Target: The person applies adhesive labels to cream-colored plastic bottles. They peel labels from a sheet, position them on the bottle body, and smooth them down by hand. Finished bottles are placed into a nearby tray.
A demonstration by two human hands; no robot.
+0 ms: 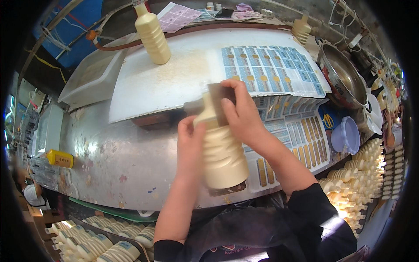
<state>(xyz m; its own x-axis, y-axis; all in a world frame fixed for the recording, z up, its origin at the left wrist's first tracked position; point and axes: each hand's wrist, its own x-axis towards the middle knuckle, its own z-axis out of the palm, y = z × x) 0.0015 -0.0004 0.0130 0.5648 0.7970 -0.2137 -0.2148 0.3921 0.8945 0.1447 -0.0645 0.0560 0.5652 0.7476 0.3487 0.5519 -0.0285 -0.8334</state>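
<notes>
A ribbed cream plastic bottle (224, 163) stands slightly tilted in front of me at the near side of the bench. My left hand (190, 135), a little blurred, is closed with curled fingers against the bottle's left shoulder. Pinched in my right hand (239, 109) is a dark brown flat rectangular piece (220, 105), held against the bottle's neck and upper shoulder. Part of the neck is hidden behind it. Label sheets (262, 70) in blue and gold lie beyond my right hand, and more label sheets (301, 135) lie beside my right forearm.
Another cream bottle (152, 39) stands on the white board (187, 52). At right are a large metal pan (342, 74), a lavender bucket (345, 135) and many stacked bottles (349, 183). A yellow container (60, 159) and a translucent bin (94, 74) sit leftward; labelled bottles (87, 240) fill trays below.
</notes>
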